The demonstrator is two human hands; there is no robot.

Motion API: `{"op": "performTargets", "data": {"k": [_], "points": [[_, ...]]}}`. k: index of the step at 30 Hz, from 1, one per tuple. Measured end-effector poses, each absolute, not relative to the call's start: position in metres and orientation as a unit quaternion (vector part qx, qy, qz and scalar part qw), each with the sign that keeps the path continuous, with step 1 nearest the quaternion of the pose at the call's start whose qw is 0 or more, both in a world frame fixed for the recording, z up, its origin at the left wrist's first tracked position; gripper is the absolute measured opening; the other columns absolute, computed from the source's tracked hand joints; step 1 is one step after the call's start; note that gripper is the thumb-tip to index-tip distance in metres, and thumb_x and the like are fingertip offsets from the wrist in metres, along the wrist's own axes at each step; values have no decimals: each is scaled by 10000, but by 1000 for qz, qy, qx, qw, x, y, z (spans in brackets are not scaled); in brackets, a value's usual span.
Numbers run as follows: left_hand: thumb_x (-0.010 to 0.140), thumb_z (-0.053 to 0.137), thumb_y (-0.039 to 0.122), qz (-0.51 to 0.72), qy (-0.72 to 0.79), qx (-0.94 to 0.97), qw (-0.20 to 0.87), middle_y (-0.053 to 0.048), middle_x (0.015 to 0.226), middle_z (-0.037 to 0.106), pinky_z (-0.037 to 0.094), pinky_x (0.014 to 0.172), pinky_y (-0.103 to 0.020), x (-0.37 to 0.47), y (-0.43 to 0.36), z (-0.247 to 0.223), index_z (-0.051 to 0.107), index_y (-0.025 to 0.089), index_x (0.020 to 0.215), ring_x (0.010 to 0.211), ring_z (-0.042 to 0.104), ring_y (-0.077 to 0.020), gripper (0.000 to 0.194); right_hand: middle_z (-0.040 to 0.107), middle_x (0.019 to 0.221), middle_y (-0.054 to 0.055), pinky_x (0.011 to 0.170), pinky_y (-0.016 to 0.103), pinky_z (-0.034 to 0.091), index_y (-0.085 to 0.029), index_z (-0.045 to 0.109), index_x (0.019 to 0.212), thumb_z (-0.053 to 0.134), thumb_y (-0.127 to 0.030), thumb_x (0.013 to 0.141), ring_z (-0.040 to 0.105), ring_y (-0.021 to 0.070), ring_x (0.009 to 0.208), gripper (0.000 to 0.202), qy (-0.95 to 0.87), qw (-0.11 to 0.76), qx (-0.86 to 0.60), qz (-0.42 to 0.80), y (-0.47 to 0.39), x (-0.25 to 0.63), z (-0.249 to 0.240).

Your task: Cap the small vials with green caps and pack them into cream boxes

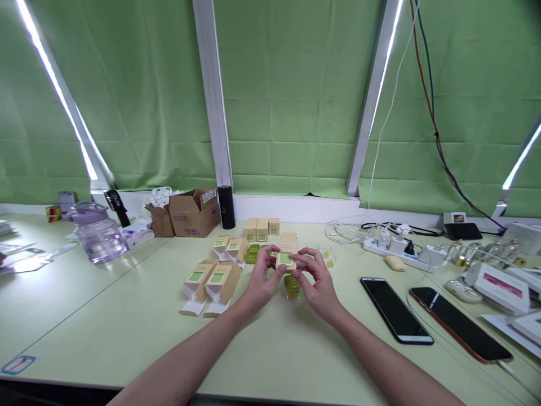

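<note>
I have both bare hands near the middle of the frame, working on one small tan box (pixel 286 260) with a green label. The left hand (pixel 264 276) grasps its left side between thumb and fingers; the right hand (pixel 315 276) has its fingers curled at the right edge, thumb below. At this size I can't fairly say how firmly the right fingertips grip, or whether the tan panel rising behind belongs to the same box.

Just below the box, between the hands, sits a small clear jar (pixel 292 286) with green contents or a green lid. Left of centre I see four tan cartons (pixel 222 279) tipped over with white flaps out, and green containers (pixel 252 254) beside the rear pair. Three upright tan boxes (pixel 262 230) stand behind. Clear cups (pixel 328 260) lie right of centre, and two phones (pixel 396 310) at lower right.
</note>
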State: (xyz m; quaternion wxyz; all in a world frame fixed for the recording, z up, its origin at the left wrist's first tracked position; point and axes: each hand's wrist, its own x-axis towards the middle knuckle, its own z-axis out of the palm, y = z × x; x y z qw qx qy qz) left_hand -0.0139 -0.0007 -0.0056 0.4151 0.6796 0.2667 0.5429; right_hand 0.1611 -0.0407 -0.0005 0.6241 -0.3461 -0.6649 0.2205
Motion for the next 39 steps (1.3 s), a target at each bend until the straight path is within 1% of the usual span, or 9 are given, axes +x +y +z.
{"op": "performTargets", "data": {"k": [5, 9, 16, 19, 22, 24, 30, 35, 39], "points": [[944, 657, 486, 549, 277, 687, 387, -85, 1214, 569, 497, 922, -360, -12, 3, -8, 478, 246, 1263, 1001, 588, -185, 438, 517, 1240, 89, 888, 403, 617, -301, 740, 1203, 646, -426, 967, 672, 174, 903, 283, -659, 626, -352, 225, -38, 162, -2], [953, 643, 473, 557, 298, 684, 366, -89, 1243, 536, 500, 882, -348, -10, 5, -9, 495, 236, 1217, 944, 580, -167, 385, 519, 1228, 84, 864, 393, 617, -307, 754, 1173, 638, -412, 973, 677, 169, 884, 254, -653, 627, -353, 238, -35, 163, -5], [979, 601, 470, 555, 312, 692, 340, -94, 1280, 512, 510, 921, -391, -8, 0, -6, 493, 240, 1226, 971, 599, -178, 355, 500, 1247, 85, 904, 405, 602, -308, 742, 1193, 617, -418, 982, 667, 172, 902, 269, -655, 618, -363, 239, -35, 163, -6], [989, 598, 443, 562, 305, 695, 327, -101, 1341, 510, 500, 989, -420, -8, -2, -4, 480, 260, 1279, 1122, 595, -221, 363, 463, 1321, 95, 973, 432, 576, -320, 717, 1242, 604, -413, 989, 659, 191, 982, 293, -661, 608, -376, 227, -37, 162, -5], [995, 598, 403, 576, 303, 706, 278, -106, 1392, 502, 479, 1044, -441, -9, -1, -4, 478, 274, 1339, 1232, 552, -247, 386, 429, 1418, 102, 1074, 473, 517, -330, 707, 1266, 602, -401, 989, 622, 236, 1153, 305, -668, 603, -386, 205, -40, 161, -2], [1004, 587, 381, 578, 308, 716, 242, -105, 1399, 503, 480, 1045, -443, -10, -1, -3, 472, 282, 1377, 1227, 549, -245, 402, 406, 1486, 95, 1131, 492, 470, -332, 712, 1262, 602, -391, 989, 575, 261, 1258, 301, -673, 603, -383, 193, -42, 159, -1], [1025, 546, 355, 558, 322, 746, 168, -100, 1368, 506, 494, 1035, -428, -11, -6, 2, 457, 313, 1464, 1191, 551, -232, 450, 385, 1594, 65, 1161, 492, 442, -346, 708, 1297, 560, -353, 1007, 508, 288, 1372, 326, -708, 576, -376, 161, -41, 159, -5], [1015, 557, 384, 561, 329, 744, 153, -101, 1365, 491, 476, 1065, -432, -14, -3, 0, 459, 321, 1498, 1246, 534, -251, 498, 315, 1666, 26, 1176, 529, 421, -395, 610, 1420, 543, -317, 1012, 417, 305, 1464, 421, -731, 555, -381, 110, -41, 161, -10], [1006, 557, 432, 570, 336, 728, 181, -108, 1340, 505, 495, 1020, -411, -16, 1, -1, 489, 280, 1473, 1215, 552, -250, 496, 338, 1673, 28, 1209, 577, 359, -385, 457, 1534, 536, -271, 1004, 356, 298, 1511, 548, -759, 539, -357, 77, -45, 160, -6]]}}
